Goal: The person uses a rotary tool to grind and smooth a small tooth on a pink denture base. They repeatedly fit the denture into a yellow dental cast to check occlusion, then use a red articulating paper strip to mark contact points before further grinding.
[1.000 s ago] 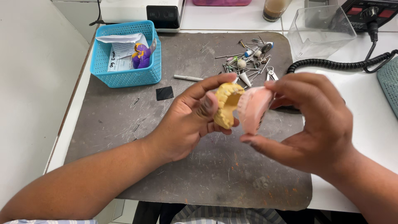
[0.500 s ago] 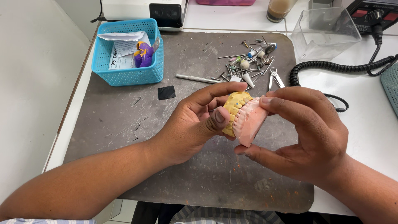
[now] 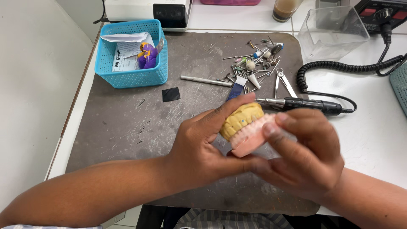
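Both hands hold a pair of dental casts pressed together above the grey work mat (image 3: 127, 127). My left hand (image 3: 203, 148) grips the yellow cast (image 3: 241, 121) with its index finger over the top and thumb underneath. The pink cast (image 3: 250, 138) sits against the yellow one, teeth meeting, and my right hand (image 3: 305, 157) pinches it from the right with thumb and fingers. The rear faces of both casts are hidden by my fingers.
A black handpiece (image 3: 303, 104) on a coiled cord (image 3: 339, 68) lies just behind the hands. Several burs and small tools (image 3: 254, 63) are scattered at the back, with a metal rod (image 3: 205, 80). A blue basket (image 3: 133, 53) stands back left, a clear box (image 3: 333, 32) back right.
The casts have turned so the yellow one now lies on top with the pink one below, teeth closed together. Both hands have shifted slightly nearer and lower over the mat.
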The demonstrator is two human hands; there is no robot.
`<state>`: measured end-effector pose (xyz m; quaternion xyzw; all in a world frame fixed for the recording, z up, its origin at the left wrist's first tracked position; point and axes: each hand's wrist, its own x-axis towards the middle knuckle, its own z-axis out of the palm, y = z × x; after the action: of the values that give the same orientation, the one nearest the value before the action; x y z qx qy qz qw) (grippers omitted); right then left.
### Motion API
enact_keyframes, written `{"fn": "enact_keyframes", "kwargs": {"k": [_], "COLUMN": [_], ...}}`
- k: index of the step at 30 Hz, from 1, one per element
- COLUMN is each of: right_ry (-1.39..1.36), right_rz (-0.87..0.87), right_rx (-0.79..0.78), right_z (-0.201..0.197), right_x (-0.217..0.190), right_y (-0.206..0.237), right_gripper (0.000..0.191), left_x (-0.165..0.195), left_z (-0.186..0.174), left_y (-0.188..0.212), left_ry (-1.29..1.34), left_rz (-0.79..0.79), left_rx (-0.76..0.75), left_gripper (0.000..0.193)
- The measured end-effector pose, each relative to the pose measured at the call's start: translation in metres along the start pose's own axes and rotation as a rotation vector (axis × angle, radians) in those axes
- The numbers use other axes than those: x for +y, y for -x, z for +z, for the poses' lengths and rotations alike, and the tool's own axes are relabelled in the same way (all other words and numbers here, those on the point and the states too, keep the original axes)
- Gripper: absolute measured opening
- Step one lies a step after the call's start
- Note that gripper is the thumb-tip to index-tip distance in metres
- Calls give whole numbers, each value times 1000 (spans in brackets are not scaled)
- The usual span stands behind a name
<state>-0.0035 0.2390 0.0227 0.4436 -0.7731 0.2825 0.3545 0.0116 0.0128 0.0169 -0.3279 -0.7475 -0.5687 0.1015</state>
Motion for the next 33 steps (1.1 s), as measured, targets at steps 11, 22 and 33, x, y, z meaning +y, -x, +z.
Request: {"fn": "enact_keyframes", "kwargs": {"k": [11,22,33], "right_ry": [-261,-282,-289], "right_rz": [-4,19,-116], "right_rx": [-38,-84,-66], "right_z": [-17,-21,-15], "right_x": [3,2,3], "right_y": [-11,-14,-18], "right_gripper": [49,33,29], "left_x": [-5,-2,-4], "left_z": [-23,-25,-23], "left_y": [-12,-14,-8], "left_ry": [88,72,11], "left_rz": [249,246,233], "left_rx": [-222,-238,-245], "left_gripper": [68,66,76]}}
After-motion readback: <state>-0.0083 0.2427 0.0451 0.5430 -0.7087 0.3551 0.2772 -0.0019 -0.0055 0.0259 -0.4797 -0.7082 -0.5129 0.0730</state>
